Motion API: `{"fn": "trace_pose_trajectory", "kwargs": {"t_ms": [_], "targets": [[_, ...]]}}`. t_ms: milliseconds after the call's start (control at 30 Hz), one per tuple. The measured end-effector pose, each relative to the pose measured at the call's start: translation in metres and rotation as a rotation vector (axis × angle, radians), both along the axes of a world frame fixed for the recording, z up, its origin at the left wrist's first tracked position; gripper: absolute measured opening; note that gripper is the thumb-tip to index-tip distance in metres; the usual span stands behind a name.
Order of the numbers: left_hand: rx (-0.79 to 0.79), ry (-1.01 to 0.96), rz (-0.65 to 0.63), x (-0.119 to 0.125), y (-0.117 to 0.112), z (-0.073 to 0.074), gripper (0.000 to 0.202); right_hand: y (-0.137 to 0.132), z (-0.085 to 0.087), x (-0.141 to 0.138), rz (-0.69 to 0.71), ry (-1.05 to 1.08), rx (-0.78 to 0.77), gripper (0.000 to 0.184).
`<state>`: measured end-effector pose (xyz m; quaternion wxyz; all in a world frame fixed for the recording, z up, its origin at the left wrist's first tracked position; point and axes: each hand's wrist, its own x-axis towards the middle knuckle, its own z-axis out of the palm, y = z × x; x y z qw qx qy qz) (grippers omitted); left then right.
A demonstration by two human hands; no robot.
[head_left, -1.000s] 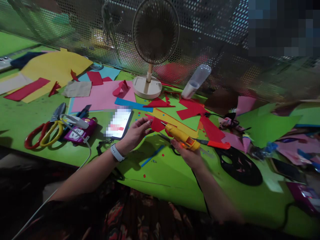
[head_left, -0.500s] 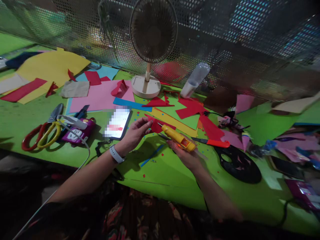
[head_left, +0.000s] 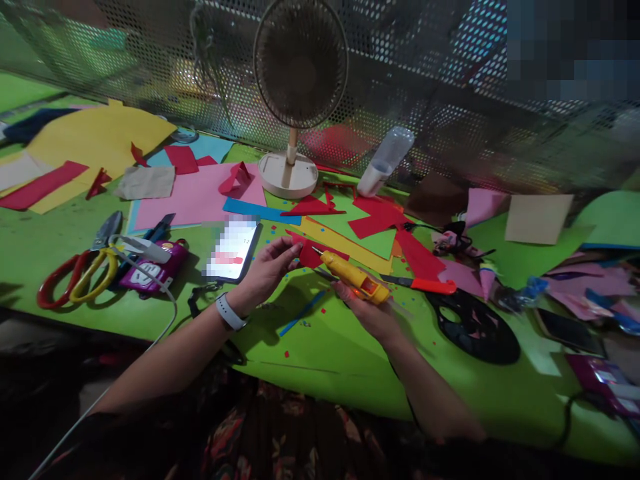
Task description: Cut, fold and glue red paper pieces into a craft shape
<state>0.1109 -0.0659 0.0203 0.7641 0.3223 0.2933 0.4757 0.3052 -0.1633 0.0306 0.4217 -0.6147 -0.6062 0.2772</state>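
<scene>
Head camera view shows two bare hands above a green worktop (head_left: 345,370), around the middle of the scene. The left hand (head_left: 273,263) is closed, with thumb and fingers pinching the left end of a red piece (head_left: 311,253), which looks like paper or felt. The right hand (head_left: 367,310) is gripping a yellow glue gun (head_left: 353,275), and an orange light glows on it. The metal tip of the gun points to the left, towards the red piece; I cannot tell if they touch. To the left of the left hand lies a phone (head_left: 233,250) with a lit screen, and farther left are a purple case (head_left: 157,270) and scissors (head_left: 109,232) with red and yellow handles. Between the forearms rests a thin blue strip (head_left: 303,313). On the far side stands a fan (head_left: 300,73), with a clear bottle (head_left: 395,150) to its right. To the right of the right hand lies a tool (head_left: 433,285) with an orange handle, near a flat black disc (head_left: 483,337).
</scene>
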Motion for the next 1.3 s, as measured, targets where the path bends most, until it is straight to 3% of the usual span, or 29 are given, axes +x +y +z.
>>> {"fn": "trace_pose_trajectory", "kwargs": {"t_ms": [200,467,767,1300], "targets": [[0.011,-0.021,-0.013,-0.002,0.002,-0.003,0.02,0.002,-0.002,0.003,-0.027,0.077,0.01,0.018],[0.013,-0.021,-0.02,-0.001,0.0,-0.002,0.018,0.0,0.013,0.004,-0.101,0.116,0.084,0.022],[0.011,0.03,-0.012,0.0,0.001,-0.005,0.021,-0.001,0.0,0.005,-0.062,0.011,0.101,0.023],[-0.003,0.074,0.008,0.001,0.001,-0.002,0.022,-0.002,0.002,0.001,-0.018,0.053,0.07,0.025]]}}
